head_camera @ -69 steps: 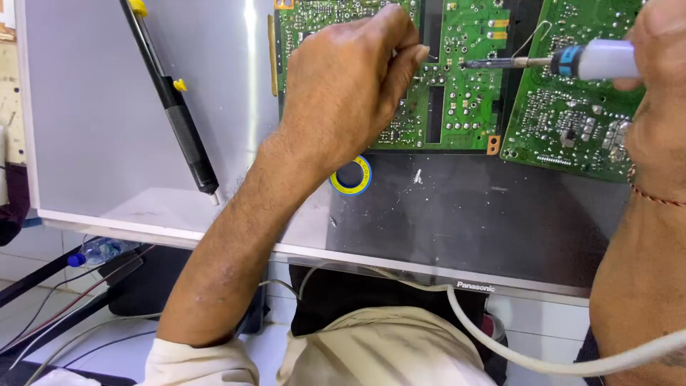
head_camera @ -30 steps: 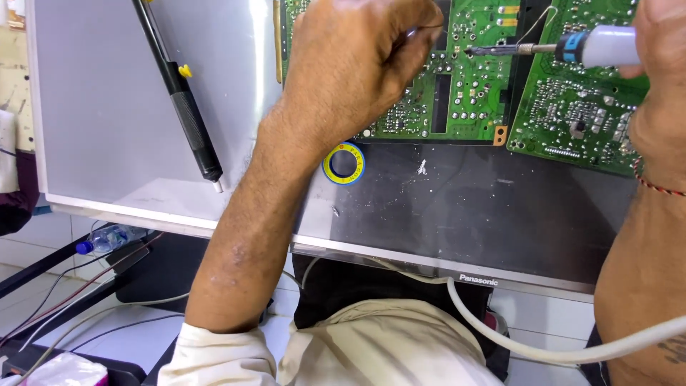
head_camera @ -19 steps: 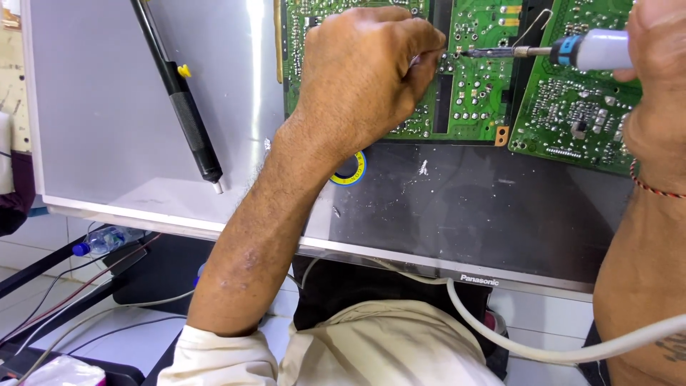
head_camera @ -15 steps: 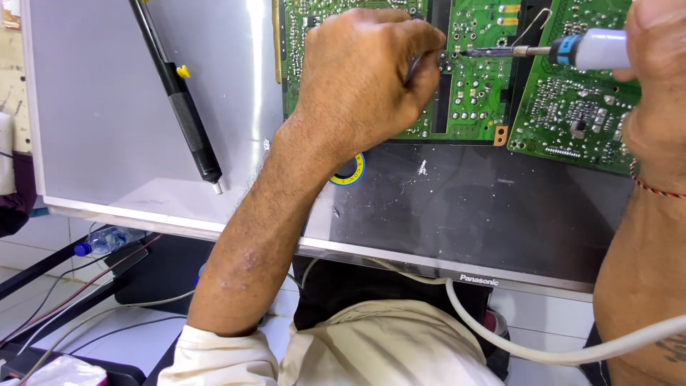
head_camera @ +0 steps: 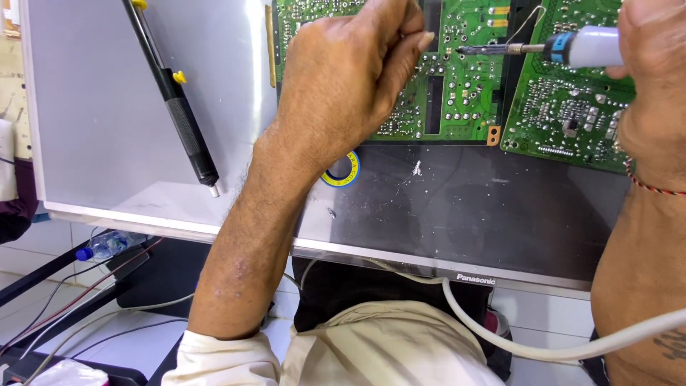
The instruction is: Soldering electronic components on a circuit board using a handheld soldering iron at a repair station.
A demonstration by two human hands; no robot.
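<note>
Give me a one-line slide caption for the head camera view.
Right hand aims a soldering iron at a green circuit board while the left hand rests on it.

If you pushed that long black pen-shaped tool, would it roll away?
The black tool looks round and slim, so it would probably roll sideways on the smooth grey panel. Its small yellow knob sticks out and might stop it soon. It looks stiff, not bendy.
</note>
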